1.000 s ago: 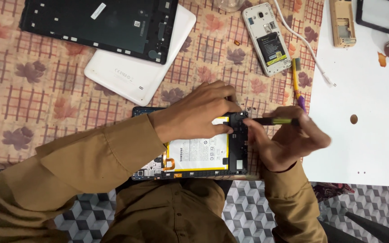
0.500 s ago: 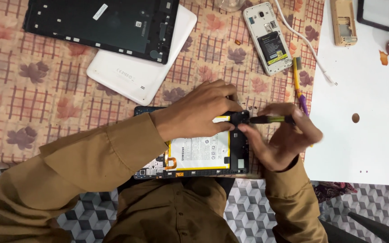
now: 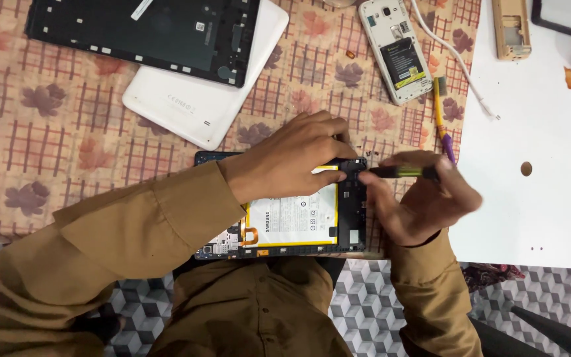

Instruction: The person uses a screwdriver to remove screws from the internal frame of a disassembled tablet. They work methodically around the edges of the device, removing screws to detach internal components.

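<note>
While pinched, screwdriver (image 3: 401, 172) tip leftward, horizontal.

An opened tablet (image 3: 299, 218) lies at the near edge of the surface (image 3: 67, 132), its pale battery showing. The left hand (image 3: 292, 158) presses down on its top edge, while the right hand (image 3: 424, 201) grips a screwdriver (image 3: 401, 172) with the tip at the tablet's upper right corner. Farther back rest a black tablet frame (image 3: 147, 33) on a white back cover (image 3: 213, 106), an open phone (image 3: 394, 49), and a white board (image 3: 536, 132) to the right.
</note>
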